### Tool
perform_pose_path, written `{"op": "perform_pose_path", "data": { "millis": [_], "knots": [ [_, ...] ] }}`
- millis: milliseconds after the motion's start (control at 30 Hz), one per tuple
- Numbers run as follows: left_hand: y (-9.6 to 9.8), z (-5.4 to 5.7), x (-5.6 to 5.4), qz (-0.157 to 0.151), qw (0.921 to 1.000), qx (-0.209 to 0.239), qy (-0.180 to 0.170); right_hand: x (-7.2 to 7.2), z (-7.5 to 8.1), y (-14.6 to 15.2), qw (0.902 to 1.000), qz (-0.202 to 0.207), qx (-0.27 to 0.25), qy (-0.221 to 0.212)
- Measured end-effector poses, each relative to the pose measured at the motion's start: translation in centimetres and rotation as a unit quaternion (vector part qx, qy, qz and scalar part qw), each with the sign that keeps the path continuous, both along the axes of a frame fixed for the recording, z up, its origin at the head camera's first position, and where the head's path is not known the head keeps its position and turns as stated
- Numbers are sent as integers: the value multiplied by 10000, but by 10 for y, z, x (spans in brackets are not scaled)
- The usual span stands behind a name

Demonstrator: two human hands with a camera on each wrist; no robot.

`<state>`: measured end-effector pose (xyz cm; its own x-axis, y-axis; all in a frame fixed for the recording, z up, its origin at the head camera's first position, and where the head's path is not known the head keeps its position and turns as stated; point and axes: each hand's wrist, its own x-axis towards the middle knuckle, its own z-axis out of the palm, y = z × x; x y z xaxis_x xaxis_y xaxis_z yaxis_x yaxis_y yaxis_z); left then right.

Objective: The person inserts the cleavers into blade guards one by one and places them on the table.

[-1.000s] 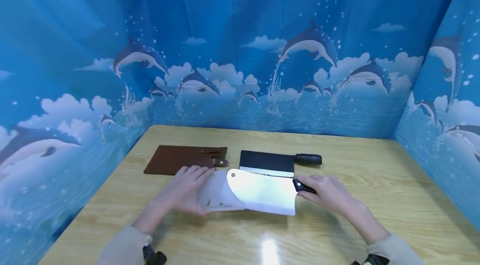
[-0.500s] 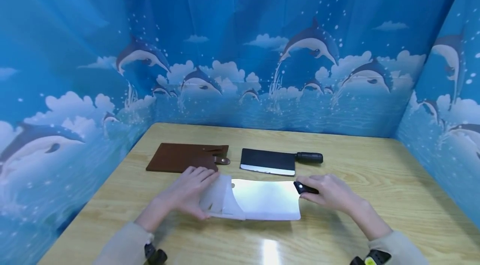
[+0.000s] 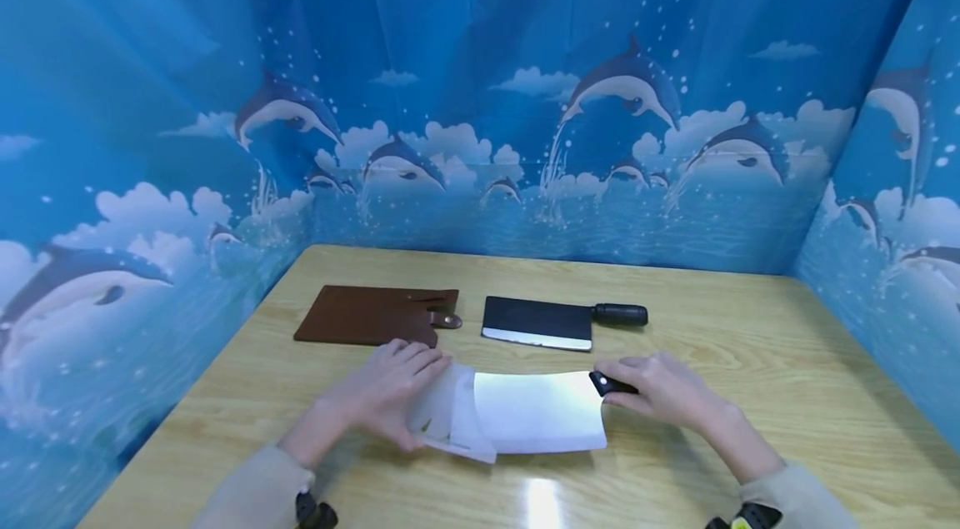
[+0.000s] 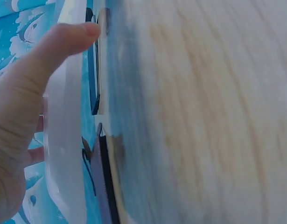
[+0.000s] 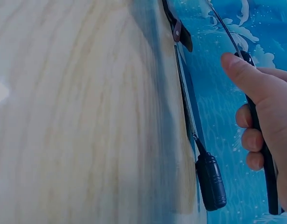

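A cleaver with a bright, wide blade (image 3: 540, 414) is held over the near middle of the table. My right hand (image 3: 658, 389) grips its black handle (image 5: 270, 186), fingers wrapped round it and thumb up near the blade end. On the other side, my left hand (image 3: 386, 391) holds a translucent white blade sheath (image 3: 444, 412) by its left end, thumb at the lower edge and fingers at the upper edge. The sheath's right part covers the far end of the blade. In the left wrist view the sheath (image 4: 65, 140) shows edge-on between thumb and fingers.
Behind the hands, a second cleaver with a dark blade (image 3: 536, 319) and black handle (image 3: 620, 314) lies on the wooden table (image 3: 712, 337). Left of it lies a brown leather sheath (image 3: 367, 314) with a snap strap. A blue dolphin curtain (image 3: 465, 121) rises behind the table.
The hole at the blade's far end, visible a second ago, is now hidden by the sheath. Blade and sheath have come slightly lower in the head view, and the left hand has shifted right.
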<state>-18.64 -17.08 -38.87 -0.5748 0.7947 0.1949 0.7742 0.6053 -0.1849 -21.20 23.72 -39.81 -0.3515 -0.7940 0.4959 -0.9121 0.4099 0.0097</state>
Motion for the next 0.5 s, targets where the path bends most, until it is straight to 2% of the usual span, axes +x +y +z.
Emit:
{"op": "perform_pose_path", "data": {
  "millis": [167,300,500],
  "knots": [
    [5,-1,2,203,9998,-91,10,4,1,1,9998,-200,-19,2],
    [13,-6,8,420,9989,-145,116,14,5,0,9990,-425,116,-44],
    [20,-9,17,309,9986,328,282,30,10,4,9975,-602,289,-245]
  ]
}}
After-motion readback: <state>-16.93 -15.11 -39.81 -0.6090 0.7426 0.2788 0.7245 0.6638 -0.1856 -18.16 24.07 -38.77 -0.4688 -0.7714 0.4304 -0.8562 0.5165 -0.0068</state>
